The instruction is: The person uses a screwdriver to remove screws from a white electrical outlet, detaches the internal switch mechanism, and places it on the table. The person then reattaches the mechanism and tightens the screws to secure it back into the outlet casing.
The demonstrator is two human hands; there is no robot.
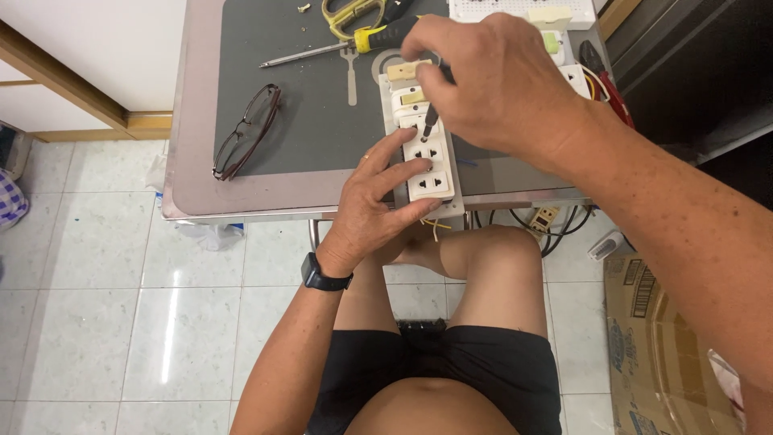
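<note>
A long white plastic power strip (425, 153) lies at the tabletop's (201, 161) near edge, three smooth outlets showing along it. The left hand (374, 205), fingers spread, presses flat on the strip's near end. The right hand (491, 80) is closed in a pinch around a thin dark screwdriver (431, 119), tip down on the strip. One pair of dark-framed glasses (245, 131) rests by the left edge; one yellow-handled screwdriver (338, 47) lies at the far edge

Glossy white plastic socket strip (427, 165)
</note>
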